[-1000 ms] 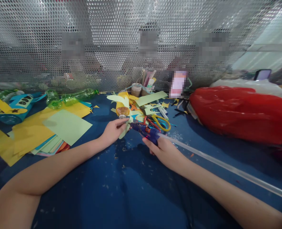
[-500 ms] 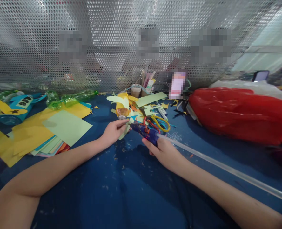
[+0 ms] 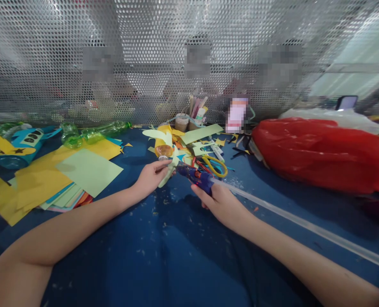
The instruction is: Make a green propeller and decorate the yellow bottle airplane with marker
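Observation:
Near the middle of the table, my left hand [image 3: 151, 178] pinches a pale green paper cutout [image 3: 168, 174]. My right hand [image 3: 220, 200] is wrapped round a dark blue glue gun [image 3: 197, 177], its nozzle end at the cutout. I cannot tell whether the nozzle touches the paper. A long clear glue stick [image 3: 292, 216] runs out of the gun's back toward the lower right. Just beyond my left hand is an orange-yellow bottle [image 3: 164, 150] with pale green paper wings [image 3: 159, 134]. Yellow-handled scissors [image 3: 220, 167] lie past the gun among paper scraps.
Coloured paper sheets [image 3: 90, 170] are stacked at left, near green plastic bottles [image 3: 104, 131] and a blue bottle plane [image 3: 26, 143]. Cups of sticks [image 3: 182, 123] stand at the back. A red plastic bag [image 3: 314, 153] fills the right. Perforated metal mesh [image 3: 151, 55] closes off the far side.
The pale green cutout in my left hand has tilted slightly and shows more of its upper part by the nozzle. Both hands keep their grip, nearly in place.

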`<control>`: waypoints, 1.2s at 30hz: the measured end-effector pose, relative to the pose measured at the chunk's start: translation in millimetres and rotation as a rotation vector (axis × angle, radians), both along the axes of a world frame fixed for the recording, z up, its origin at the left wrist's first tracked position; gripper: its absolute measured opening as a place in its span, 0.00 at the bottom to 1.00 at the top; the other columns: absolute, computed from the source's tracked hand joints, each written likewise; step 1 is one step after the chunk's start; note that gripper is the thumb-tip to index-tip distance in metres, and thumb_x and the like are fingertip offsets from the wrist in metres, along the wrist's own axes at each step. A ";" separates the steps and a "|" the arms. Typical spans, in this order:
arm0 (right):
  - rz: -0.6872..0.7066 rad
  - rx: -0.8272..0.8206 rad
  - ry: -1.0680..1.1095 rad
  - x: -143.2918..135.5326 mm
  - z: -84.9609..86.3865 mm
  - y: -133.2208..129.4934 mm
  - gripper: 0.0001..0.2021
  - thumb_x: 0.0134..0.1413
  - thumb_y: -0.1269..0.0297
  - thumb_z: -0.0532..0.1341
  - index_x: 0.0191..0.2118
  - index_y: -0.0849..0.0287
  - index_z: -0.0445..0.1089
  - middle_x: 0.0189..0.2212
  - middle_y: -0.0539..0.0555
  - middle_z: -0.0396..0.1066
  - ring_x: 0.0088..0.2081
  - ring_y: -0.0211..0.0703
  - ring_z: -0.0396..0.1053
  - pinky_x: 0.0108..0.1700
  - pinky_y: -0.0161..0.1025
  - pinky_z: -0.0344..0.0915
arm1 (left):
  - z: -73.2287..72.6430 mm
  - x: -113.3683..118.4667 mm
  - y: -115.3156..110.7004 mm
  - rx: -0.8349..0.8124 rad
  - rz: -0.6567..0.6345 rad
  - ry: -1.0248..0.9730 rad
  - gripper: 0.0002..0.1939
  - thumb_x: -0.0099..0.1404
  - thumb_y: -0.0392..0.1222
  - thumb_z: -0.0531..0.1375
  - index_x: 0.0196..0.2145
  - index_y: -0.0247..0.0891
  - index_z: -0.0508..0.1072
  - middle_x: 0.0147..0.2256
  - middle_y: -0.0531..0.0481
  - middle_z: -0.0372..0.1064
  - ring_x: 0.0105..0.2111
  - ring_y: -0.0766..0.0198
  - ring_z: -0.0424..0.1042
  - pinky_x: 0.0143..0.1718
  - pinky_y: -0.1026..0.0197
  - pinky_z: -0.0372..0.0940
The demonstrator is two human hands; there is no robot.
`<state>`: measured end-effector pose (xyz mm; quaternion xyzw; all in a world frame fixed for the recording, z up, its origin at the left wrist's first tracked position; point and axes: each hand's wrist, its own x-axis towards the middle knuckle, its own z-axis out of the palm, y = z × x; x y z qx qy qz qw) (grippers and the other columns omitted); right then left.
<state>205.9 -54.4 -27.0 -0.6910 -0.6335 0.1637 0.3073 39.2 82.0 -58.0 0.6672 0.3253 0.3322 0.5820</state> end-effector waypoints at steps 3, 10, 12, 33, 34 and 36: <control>-0.029 -0.074 0.144 3.2 2.3 1.4 0.24 0.59 0.45 0.51 0.19 0.56 0.61 0.13 0.50 0.65 0.17 0.39 0.64 0.23 0.37 0.59 | 1.0 1.0 -0.2 -0.043 0.007 -0.020 0.17 0.64 0.36 0.57 0.50 0.32 0.71 0.40 0.43 0.78 0.40 0.58 0.78 0.46 0.54 0.71; -0.113 0.254 0.774 12.1 3.0 6.6 0.16 0.60 0.49 0.53 0.32 0.57 0.67 0.15 0.45 0.64 0.18 0.35 0.61 0.25 0.34 0.58 | 8.8 -1.0 -3.6 0.054 -0.098 0.107 0.15 0.62 0.31 0.54 0.47 0.33 0.69 0.29 0.50 0.77 0.28 0.63 0.77 0.34 0.60 0.72; -0.181 0.295 0.858 13.3 0.9 8.9 0.14 0.59 0.51 0.55 0.33 0.57 0.67 0.15 0.45 0.64 0.18 0.35 0.61 0.24 0.33 0.56 | 11.4 -1.6 -6.0 0.142 -0.186 0.199 0.13 0.60 0.31 0.55 0.43 0.34 0.71 0.27 0.51 0.76 0.27 0.64 0.76 0.32 0.62 0.71; -0.053 0.193 0.673 4.6 -10.2 12.4 0.15 0.56 0.50 0.57 0.30 0.57 0.62 0.14 0.45 0.61 0.19 0.37 0.60 0.26 0.36 0.60 | 14.4 -14.6 73.4 1.266 -0.189 0.767 0.21 0.68 0.41 0.55 0.58 0.49 0.66 0.36 0.51 0.75 0.32 0.64 0.73 0.28 0.67 0.60; -0.029 0.193 0.624 3.9 -11.9 10.8 0.16 0.57 0.48 0.56 0.30 0.57 0.62 0.14 0.45 0.60 0.19 0.37 0.60 0.26 0.37 0.60 | 11.3 -11.6 72.9 1.283 -0.159 0.739 0.19 0.69 0.43 0.55 0.56 0.49 0.68 0.36 0.51 0.75 0.32 0.65 0.74 0.28 0.68 0.60; -0.002 0.206 0.498 2.5 -15.7 6.7 0.18 0.58 0.46 0.54 0.29 0.56 0.62 0.15 0.46 0.60 0.19 0.38 0.60 0.26 0.38 0.61 | 5.0 -7.2 68.7 1.283 -0.080 0.663 0.18 0.69 0.46 0.54 0.56 0.49 0.68 0.34 0.53 0.76 0.30 0.66 0.74 0.28 0.69 0.60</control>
